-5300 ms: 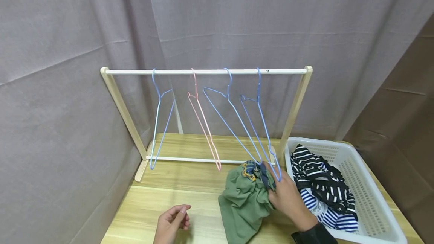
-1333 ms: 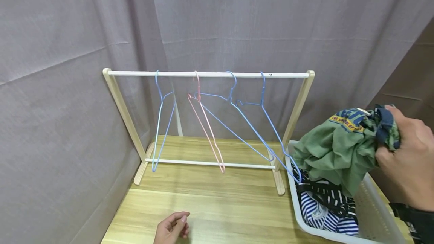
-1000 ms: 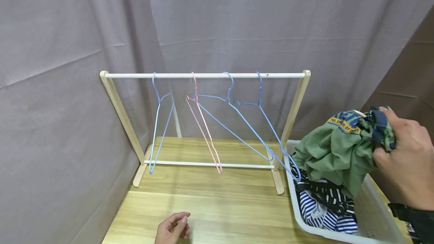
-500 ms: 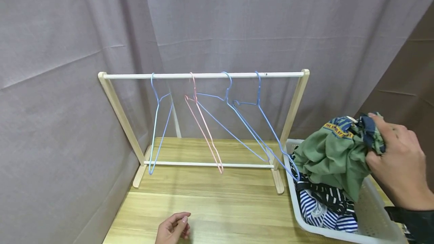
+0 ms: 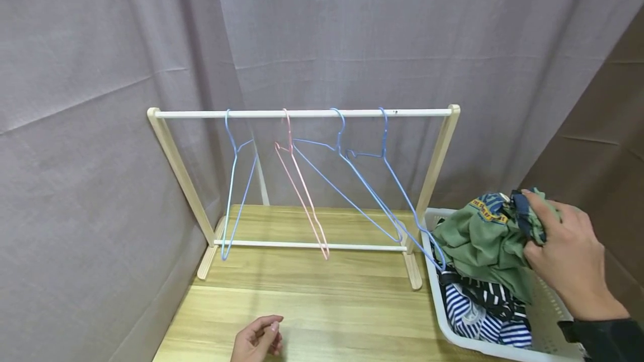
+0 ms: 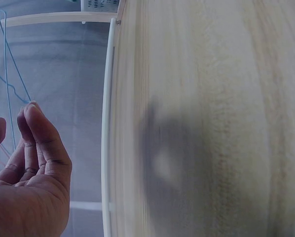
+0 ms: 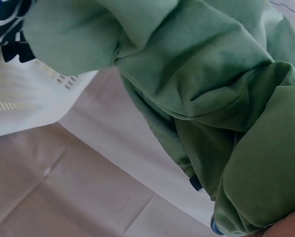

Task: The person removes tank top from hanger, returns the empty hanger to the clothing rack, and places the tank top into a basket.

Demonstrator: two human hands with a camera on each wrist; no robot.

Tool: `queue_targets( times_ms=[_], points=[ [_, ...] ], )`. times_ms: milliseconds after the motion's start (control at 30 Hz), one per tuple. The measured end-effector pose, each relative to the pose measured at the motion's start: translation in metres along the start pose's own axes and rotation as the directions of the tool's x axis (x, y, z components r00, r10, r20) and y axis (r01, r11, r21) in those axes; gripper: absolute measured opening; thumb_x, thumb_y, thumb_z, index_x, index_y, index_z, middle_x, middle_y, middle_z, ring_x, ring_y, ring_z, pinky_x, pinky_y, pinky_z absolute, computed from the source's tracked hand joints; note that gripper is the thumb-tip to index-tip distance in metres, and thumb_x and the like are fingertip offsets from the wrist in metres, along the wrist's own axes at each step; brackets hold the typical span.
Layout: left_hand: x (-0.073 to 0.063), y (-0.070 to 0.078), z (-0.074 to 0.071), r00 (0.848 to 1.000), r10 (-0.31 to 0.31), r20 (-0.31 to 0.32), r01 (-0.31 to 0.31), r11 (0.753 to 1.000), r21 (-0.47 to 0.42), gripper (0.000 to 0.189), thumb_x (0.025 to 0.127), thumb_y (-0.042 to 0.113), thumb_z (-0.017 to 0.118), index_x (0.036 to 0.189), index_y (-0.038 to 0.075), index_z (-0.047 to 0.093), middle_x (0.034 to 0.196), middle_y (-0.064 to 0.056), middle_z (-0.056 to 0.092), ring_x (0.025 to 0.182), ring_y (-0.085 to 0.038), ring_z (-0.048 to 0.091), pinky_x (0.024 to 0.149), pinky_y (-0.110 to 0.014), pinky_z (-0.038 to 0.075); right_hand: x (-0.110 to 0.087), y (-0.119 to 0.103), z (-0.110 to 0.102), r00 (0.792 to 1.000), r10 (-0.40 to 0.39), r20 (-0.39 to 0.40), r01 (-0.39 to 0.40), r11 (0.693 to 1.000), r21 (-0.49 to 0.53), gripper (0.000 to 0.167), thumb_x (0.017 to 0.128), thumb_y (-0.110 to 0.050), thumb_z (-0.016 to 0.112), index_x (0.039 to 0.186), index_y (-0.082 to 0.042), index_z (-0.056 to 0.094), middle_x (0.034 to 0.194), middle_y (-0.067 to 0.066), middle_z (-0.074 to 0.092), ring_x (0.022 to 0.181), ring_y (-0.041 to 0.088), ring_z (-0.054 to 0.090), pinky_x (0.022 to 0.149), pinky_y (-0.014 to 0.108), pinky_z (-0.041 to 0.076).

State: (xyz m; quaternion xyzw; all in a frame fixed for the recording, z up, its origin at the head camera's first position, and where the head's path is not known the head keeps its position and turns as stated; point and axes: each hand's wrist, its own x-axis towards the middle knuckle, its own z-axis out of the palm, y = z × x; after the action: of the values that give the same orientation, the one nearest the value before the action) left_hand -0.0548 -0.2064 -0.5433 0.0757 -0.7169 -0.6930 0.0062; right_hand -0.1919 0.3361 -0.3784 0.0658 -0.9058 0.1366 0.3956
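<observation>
My right hand (image 5: 568, 256) grips a crumpled green shirt (image 5: 490, 247) by its navy-trimmed, patterned end. A yellow-and-blue print shows near that end. The shirt's lower part droops into the white plastic basket (image 5: 483, 349), over black-and-white striped clothing (image 5: 495, 295). In the right wrist view the green cloth (image 7: 187, 84) fills much of the picture, and only a bit of the hand shows at the lower corner. My left hand (image 5: 257, 339) idles over the table front with fingers loosely bent, nothing in it; its thumb stands apart from the fingers in the left wrist view.
A wooden rack with a white top bar (image 5: 312, 113) stands at the back. Blue hangers (image 5: 385, 138) and one pink hanger (image 5: 289, 134) hang from it; the rightmost blue one reaches over the basket's edge. Blue-and-white striped clothing (image 5: 513, 331) lies in the basket. Grey curtains surround the table.
Seconds ago my right hand had the shirt in front of the rack; it went right, over the basket, and has since sunk lower and slightly left. My left hand stays nearly still.
</observation>
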Motion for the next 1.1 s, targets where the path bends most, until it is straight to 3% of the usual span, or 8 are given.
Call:
queue_targets(
  times_ms=[200, 333, 500, 600, 733, 800, 900, 1100],
  points=[
    [-0.001, 0.001, 0.000, 1.000, -0.014, -0.009, 0.014, 1.000, 0.003, 0.040, 0.105, 0.015, 0.063, 0.130, -0.016, 0.062, 0.087, -0.011, 0.072, 0.070, -0.008, 0.068, 0.067, -0.025, 0.063, -0.007, 0.005, 0.007, 0.997, -0.004, 0.079, 0.004, 1.000, -0.005, 0.102, 0.068, 0.004, 0.062, 0.164, -0.027, 0.042, 0.137, 0.037, 0.054, 0.126, 0.059, 0.046, 0.068, 0.082, 0.043],
    [-0.001, 0.001, 0.001, 1.000, -0.007, -0.010, 0.008, 1.000, 0.006, 0.040, 0.105, 0.015, 0.063, 0.130, -0.016, 0.062, 0.087, -0.012, 0.072, 0.070, -0.009, 0.068, 0.067, -0.026, 0.063, -0.012, 0.008, 0.013, 0.986, -0.010, 0.164, 0.012, 1.000, -0.015, 0.104, 0.069, 0.003, 0.065, 0.165, -0.027, 0.038, 0.138, 0.039, 0.052, 0.123, 0.060, 0.045, 0.063, 0.079, 0.044],
    [0.000, 0.002, 0.001, 1.000, -0.015, -0.008, 0.015, 1.000, 0.000, 0.040, 0.105, 0.015, 0.063, 0.130, -0.016, 0.062, 0.087, -0.011, 0.072, 0.070, -0.009, 0.068, 0.067, -0.027, 0.063, -0.016, 0.009, 0.021, 0.964, 0.002, 0.265, 0.009, 0.999, -0.040, 0.106, 0.072, 0.002, 0.066, 0.168, -0.029, 0.032, 0.142, 0.039, 0.049, 0.125, 0.061, 0.043, 0.069, 0.079, 0.046],
    [0.000, 0.001, 0.001, 1.000, -0.024, -0.006, 0.024, 1.000, -0.005, 0.041, 0.105, 0.016, 0.064, 0.130, -0.016, 0.062, 0.087, -0.011, 0.072, 0.070, -0.009, 0.068, 0.067, -0.026, 0.063, -0.019, 0.009, 0.027, 0.951, -0.003, 0.308, 0.017, 0.999, -0.042, 0.106, 0.073, 0.001, 0.066, 0.168, -0.028, 0.031, 0.143, 0.038, 0.048, 0.125, 0.061, 0.043, 0.065, 0.074, 0.048],
    [-0.001, 0.000, 0.001, 1.000, -0.017, -0.003, 0.017, 1.000, 0.000, 0.043, 0.105, 0.017, 0.064, 0.130, -0.017, 0.061, 0.087, -0.011, 0.072, 0.070, -0.009, 0.069, 0.067, -0.025, 0.062, -0.024, 0.010, 0.035, 0.939, -0.021, 0.344, 0.034, 0.999, -0.031, 0.103, 0.073, 0.001, 0.065, 0.167, -0.026, 0.034, 0.142, 0.037, 0.049, 0.122, 0.060, 0.045, 0.052, 0.055, 0.044],
    [-0.001, 0.000, 0.001, 1.000, -0.011, 0.001, 0.011, 1.000, 0.003, 0.044, 0.106, 0.017, 0.064, 0.130, -0.018, 0.061, 0.086, -0.010, 0.072, 0.069, -0.008, 0.069, 0.066, -0.024, 0.062, -0.025, 0.011, 0.039, 0.931, -0.025, 0.364, 0.037, 0.999, -0.026, 0.101, 0.073, 0.001, 0.064, 0.167, -0.025, 0.035, 0.142, 0.035, 0.050, 0.120, 0.059, 0.046, 0.051, 0.051, 0.043],
    [-0.001, -0.001, 0.001, 1.000, -0.006, 0.005, 0.006, 1.000, 0.006, 0.044, 0.106, 0.017, 0.063, 0.130, -0.019, 0.060, 0.086, -0.010, 0.072, 0.069, -0.008, 0.068, 0.066, -0.024, 0.062, -0.026, 0.012, 0.044, 0.912, -0.027, 0.408, 0.039, 0.999, -0.022, 0.099, 0.074, 0.000, 0.063, 0.166, -0.024, 0.036, 0.142, 0.034, 0.050, 0.118, 0.058, 0.048, 0.052, 0.049, 0.042],
    [-0.001, -0.001, 0.001, 1.000, -0.020, -0.004, 0.020, 1.000, 0.015, 0.042, 0.106, 0.017, 0.063, 0.130, -0.018, 0.061, 0.086, -0.011, 0.072, 0.069, -0.008, 0.068, 0.066, -0.024, 0.062, -0.025, 0.013, 0.050, 0.860, -0.030, 0.509, 0.055, 0.998, -0.034, 0.092, 0.076, -0.002, 0.066, 0.163, -0.015, 0.040, 0.133, 0.034, 0.056, 0.109, 0.056, 0.055, 0.060, 0.057, 0.048]
  ],
)
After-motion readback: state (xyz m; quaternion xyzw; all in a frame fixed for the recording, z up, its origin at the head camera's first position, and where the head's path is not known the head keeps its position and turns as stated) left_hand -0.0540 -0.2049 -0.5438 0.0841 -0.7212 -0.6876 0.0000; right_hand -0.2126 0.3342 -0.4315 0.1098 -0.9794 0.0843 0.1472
